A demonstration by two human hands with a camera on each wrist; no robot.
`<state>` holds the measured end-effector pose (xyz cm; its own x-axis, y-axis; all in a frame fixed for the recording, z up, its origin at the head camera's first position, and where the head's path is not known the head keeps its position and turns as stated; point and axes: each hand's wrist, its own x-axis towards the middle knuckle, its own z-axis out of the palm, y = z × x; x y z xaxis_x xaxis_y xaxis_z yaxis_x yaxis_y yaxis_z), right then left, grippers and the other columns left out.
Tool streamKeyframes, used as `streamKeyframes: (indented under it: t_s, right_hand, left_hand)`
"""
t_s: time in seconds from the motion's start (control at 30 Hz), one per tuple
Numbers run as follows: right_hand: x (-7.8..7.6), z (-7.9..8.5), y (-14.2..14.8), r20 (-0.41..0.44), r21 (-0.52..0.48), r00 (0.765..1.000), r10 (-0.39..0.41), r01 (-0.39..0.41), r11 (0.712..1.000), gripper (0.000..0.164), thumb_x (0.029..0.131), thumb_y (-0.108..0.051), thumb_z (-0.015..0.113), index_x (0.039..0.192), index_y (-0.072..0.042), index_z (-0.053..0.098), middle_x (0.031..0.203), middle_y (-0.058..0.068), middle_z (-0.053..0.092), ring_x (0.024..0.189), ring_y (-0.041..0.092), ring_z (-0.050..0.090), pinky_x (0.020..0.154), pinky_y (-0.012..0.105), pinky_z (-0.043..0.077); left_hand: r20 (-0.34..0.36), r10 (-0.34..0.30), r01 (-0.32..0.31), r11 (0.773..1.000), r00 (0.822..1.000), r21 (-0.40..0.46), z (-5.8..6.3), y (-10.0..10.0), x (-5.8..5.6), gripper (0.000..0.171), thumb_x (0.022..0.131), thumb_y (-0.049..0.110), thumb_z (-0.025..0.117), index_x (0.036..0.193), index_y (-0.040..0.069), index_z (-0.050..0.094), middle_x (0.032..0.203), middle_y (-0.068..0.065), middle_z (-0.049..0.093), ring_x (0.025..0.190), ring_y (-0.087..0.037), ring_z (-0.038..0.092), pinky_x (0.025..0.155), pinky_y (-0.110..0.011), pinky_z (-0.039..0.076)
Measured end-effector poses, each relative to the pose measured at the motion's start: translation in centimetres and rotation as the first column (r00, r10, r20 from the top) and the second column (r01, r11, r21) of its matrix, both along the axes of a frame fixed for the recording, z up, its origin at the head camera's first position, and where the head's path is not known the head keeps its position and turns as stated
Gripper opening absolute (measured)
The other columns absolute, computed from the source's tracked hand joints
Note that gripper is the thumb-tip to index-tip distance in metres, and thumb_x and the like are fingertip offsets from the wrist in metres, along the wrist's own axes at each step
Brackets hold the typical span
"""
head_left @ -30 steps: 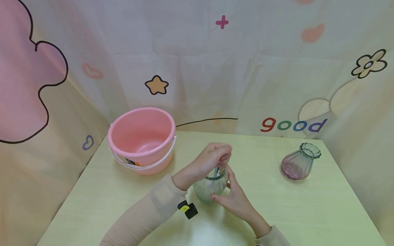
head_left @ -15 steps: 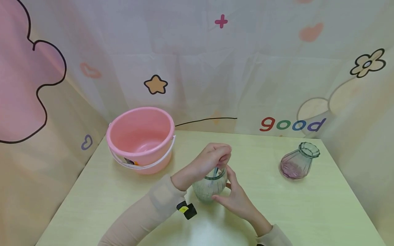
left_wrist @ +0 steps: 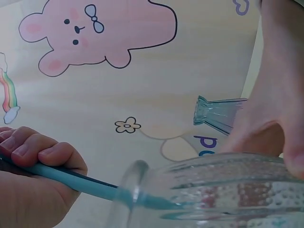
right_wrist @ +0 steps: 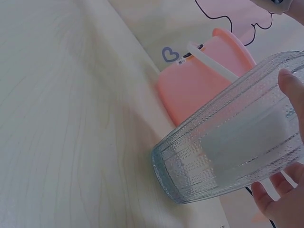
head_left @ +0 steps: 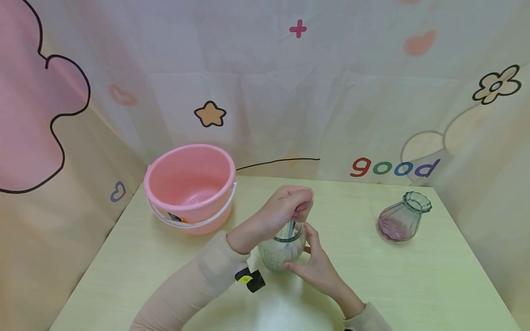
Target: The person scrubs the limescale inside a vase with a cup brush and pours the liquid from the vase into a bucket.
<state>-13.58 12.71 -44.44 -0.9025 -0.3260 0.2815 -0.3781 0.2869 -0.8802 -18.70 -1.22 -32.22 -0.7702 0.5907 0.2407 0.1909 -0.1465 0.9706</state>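
Observation:
A greenish ribbed glass vase [head_left: 276, 258] stands in the middle of the table. My right hand [head_left: 319, 269] grips its right side, thumb in front and fingers behind. Above the mouth, my left hand [head_left: 285, 207] is curled round the teal handle [left_wrist: 95, 186] of what looks like a bottle brush. That handle runs down through the vase's opening. Through the glass in the right wrist view, a pale blocky head [right_wrist: 247, 145] shows blurred inside. The left hand hides part of the vase's rim in the head view.
A pink bucket [head_left: 200, 220] with a white carrying handle [head_left: 207, 221] stands at the back left of the light wooden table [head_left: 414, 285]. At the right, a faceted green-to-purple glass vase [head_left: 399, 223] sits apart. A printed curtain [head_left: 265, 119] hangs behind.
My left hand has risen slightly with the teal handle, showing a bit more of it above the rim. The right hand and the vase stay nearly where they were.

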Motion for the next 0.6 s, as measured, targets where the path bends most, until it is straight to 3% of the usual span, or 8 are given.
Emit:
streamKeyframes:
  t_s: [0.6]
  right_hand:
    - [-0.2,-0.1,-0.2,-0.019,-0.017,1.0,-0.012,0.012,1.0,0.095,0.07,-0.01,0.075,0.142,-0.013,0.014,0.134,0.009,0.035,0.117,0.021,0.036,0.087,0.046,0.042]
  left_hand:
    - [-0.028,-0.058,0.059,0.997,0.998,0.052,3.1,-0.3,0.5,0.033,0.091,0.013,0.034,0.06,0.005,0.027,0.055,-0.005,0.021,0.05,-0.023,0.021,0.051,-0.029,0.023]
